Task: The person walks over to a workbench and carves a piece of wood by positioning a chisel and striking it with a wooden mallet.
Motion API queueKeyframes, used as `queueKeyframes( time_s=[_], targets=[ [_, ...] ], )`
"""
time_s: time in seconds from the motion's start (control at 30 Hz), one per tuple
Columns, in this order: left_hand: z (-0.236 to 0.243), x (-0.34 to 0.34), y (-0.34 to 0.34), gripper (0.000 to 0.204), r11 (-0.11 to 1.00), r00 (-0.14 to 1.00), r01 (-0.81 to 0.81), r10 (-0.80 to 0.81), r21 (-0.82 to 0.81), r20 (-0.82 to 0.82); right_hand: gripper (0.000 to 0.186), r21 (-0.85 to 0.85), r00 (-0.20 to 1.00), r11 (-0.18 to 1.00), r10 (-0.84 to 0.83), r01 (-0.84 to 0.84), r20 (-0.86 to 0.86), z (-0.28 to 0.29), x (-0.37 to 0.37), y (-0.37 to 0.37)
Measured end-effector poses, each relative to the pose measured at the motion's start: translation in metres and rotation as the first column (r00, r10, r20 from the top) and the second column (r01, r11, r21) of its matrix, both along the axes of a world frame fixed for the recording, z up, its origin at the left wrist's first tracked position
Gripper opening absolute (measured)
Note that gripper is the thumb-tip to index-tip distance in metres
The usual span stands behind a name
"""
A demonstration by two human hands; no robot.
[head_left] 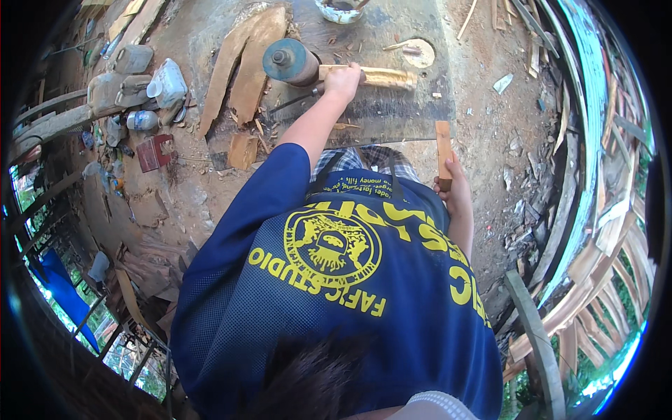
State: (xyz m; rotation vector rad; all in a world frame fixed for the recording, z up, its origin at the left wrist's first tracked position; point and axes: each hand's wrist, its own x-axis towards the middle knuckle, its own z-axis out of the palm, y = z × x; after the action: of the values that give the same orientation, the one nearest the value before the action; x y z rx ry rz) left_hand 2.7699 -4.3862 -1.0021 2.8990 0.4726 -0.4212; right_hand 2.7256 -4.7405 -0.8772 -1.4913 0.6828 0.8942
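My left hand is closed around a pale wooden stick that lies across the work board. The stick's left end meets a thick upright cylinder with a blue-green top and a knob; I cannot tell whether they are joined. Just below the cylinder, a thin dark bar slants toward my left wrist. Off to the right, my right hand grips the lower end of a short flat piece of wood, which points away from me.
Two long wood slabs and a wood block lie left of the cylinder. A round pale disc and a white bowl are farther off. Plastic jugs and a red box stand left; planks line the right.
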Motion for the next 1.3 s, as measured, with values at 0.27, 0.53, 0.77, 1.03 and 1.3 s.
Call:
queueKeyframes(
  time_s=[0.27, 0.53, 0.77, 1.03, 1.3],
  targets=[
    [0.015, -0.012, 0.007, 0.021, 0.998, 0.998, -0.058, 0.058, -0.003, 0.007, 0.061, -0.028, 1.000, 0.999, 0.030, -0.030, 0.002, 0.006, 0.007, 0.019],
    [0.054, -0.012, -0.037, 0.015, 0.913, 0.969, 0.228, -0.176, -0.339, 0.176, 0.063, -0.058, 1.000, 0.998, 0.022, -0.022, -0.008, -0.002, 0.013, 0.035],
    [0.065, 0.024, -0.108, 0.009, 0.786, 0.738, 0.595, -0.454, -0.166, 0.500, 0.068, -0.008, 0.996, 0.997, -0.081, 0.080, -0.026, -0.016, 0.017, 0.030],
    [0.063, 0.074, -0.133, 0.009, 0.705, 0.739, 0.660, -0.549, -0.259, 0.390, 0.061, -0.049, 0.974, 0.978, -0.208, 0.204, -0.091, -0.025, 0.011, 0.008],
    [0.045, 0.105, -0.124, 0.013, 0.728, 0.798, 0.602, -0.550, -0.328, 0.244, 0.059, -0.053, 0.962, 0.967, -0.254, 0.249, -0.105, -0.033, 0.018, 0.001]
  ],
)
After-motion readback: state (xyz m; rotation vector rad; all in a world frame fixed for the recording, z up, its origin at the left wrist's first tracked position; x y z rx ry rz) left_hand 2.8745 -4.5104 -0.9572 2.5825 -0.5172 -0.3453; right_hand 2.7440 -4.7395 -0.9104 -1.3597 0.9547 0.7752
